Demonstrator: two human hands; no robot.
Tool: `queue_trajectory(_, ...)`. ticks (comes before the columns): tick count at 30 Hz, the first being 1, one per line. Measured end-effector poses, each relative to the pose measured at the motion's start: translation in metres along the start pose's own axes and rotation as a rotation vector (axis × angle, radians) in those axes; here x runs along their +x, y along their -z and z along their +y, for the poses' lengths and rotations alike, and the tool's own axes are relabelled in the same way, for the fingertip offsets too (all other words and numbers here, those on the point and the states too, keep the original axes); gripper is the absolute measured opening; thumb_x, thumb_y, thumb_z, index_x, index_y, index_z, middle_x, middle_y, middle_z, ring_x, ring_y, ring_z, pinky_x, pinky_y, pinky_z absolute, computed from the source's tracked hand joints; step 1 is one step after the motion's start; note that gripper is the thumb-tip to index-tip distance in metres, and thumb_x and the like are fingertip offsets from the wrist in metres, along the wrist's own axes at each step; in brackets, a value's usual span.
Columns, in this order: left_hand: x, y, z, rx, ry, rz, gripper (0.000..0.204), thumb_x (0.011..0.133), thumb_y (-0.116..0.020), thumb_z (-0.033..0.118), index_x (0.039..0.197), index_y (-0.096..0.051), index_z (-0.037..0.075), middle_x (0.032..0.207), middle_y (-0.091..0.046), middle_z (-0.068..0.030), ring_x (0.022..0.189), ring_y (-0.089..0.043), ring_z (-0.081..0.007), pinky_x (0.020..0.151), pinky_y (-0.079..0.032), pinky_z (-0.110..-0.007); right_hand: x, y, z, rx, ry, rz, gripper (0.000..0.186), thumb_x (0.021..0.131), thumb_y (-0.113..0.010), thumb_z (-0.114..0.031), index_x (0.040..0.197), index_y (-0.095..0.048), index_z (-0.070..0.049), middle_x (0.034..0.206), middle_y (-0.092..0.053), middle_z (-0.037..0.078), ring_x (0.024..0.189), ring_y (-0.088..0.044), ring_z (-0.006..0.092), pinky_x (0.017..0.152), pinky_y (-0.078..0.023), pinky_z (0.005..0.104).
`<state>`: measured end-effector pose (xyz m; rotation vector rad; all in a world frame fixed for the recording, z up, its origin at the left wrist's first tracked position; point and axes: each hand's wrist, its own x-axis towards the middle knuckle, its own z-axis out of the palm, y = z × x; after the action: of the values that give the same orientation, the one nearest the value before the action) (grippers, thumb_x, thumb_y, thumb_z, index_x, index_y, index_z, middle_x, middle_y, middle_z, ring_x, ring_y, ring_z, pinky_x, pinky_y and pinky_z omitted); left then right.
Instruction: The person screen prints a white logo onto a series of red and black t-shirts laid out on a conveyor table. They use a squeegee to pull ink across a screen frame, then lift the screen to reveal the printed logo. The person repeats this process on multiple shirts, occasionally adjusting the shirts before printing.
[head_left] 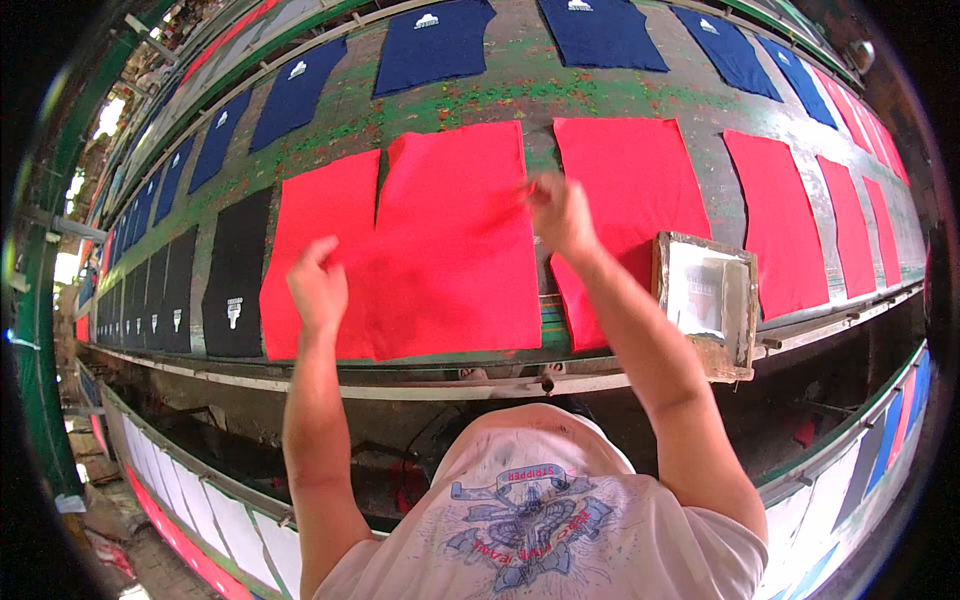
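Observation:
My left hand (320, 287) hovers over or touches a red fabric panel (322, 205), its fingers curled and thumb near the fingertips. Further right and farther away, my right hand (562, 213) is at the right edge of a second red fabric panel (460, 290). Its fingers are bent together and slightly blurred. Whether either hand grips cloth cannot be made out. The two panels lie side by side, meeting or overlapping toward the near edge, with dark shadows across the second. Another red panel (630, 170) lies partly under my right forearm.
A wooden-framed printing screen (705, 290) rests at the table's near edge, right of my right forearm. Black printed panels (240, 270) line up at left, navy printed panels (435, 50) along the far side, more red panels (780, 220) at right. A metal rail (420, 385) runs along the front.

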<state>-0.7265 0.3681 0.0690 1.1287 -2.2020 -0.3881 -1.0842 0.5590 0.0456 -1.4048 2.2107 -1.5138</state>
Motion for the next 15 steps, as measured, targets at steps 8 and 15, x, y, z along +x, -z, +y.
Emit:
queue_trajectory(8,0.133,0.048,0.1,-0.74,-0.346,0.396,0.04,0.086,-0.072,-0.017,0.122,-0.079,0.001,0.119,-0.08,-0.0106,0.106,-0.078,-0.0189,0.094,-0.062,-0.033,0.158,0.109,-0.102,0.531,0.243,0.49,0.027,0.103,-0.062,0.009,0.118,-0.081,-0.004,0.104,-0.08,0.002,0.094,-0.069,0.0106,0.085,-0.055,0.0265)
queue_trajectory(15,0.098,-0.03,0.09,-0.667,-0.414,0.171,0.041,0.077,-0.075,-0.017,0.112,-0.078,0.004,0.118,-0.08,-0.012,0.113,-0.077,-0.0281,0.102,-0.061,-0.039,0.072,0.121,-0.073,0.282,0.015,0.667,0.026,0.105,-0.06,0.005,0.121,-0.08,-0.002,0.102,-0.076,0.001,0.089,-0.065,0.0087,0.079,-0.052,0.0249)
